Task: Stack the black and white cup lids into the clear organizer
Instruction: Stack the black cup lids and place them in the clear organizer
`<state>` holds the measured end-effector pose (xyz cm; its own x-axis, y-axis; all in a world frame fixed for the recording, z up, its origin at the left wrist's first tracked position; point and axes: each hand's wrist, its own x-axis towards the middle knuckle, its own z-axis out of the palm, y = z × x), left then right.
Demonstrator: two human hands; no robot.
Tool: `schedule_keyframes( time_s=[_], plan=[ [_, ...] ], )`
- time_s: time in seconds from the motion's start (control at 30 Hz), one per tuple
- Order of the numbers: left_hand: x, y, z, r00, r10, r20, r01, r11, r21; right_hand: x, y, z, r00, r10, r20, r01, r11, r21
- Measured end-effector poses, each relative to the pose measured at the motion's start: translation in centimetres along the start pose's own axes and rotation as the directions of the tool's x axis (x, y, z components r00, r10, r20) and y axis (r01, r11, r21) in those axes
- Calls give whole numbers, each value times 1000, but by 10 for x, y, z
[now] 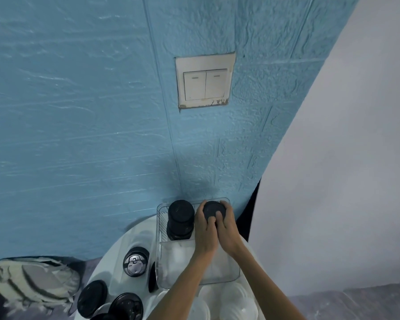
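Black lid (214, 212) partly covered by fingers of left hand (205, 229) and right hand (226, 228), far right compartment of clear organizer (158, 245) hidden beneath them, white lids (238, 303) and loose black lids (125, 307) cut off at bottom edge, worktop (116, 262) rim cropped, striped cloth (30, 282) blurred, cut by left edge

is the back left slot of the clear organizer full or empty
Partly filled: a stack of black lids stands in the clear organizer, rising above its rim.
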<state>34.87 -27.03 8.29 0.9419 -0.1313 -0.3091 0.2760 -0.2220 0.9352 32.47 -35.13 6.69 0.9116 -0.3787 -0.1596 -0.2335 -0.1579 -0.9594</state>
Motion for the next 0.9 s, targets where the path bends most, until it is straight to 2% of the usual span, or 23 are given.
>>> schedule_keyframes(
  time_s=[0.2,0.47,0.8,0.9],
  plan=[
    [1,1,0,999,-26,25,24,997,68,6,4,-4,999,32,43,-31,999,-23],
    [4,2,3,991,-129,22,127,990,69,12,9,-1,996,75,52,-72,996,-54],
    [20,-25,11,964,-260,-50,256,965,-63,14,6,5,988,156,17,-156,988,-18],
    [22,-27,10,960,-278,-35,273,957,-103,15,11,8,979,203,4,-203,979,9]
  ],
)
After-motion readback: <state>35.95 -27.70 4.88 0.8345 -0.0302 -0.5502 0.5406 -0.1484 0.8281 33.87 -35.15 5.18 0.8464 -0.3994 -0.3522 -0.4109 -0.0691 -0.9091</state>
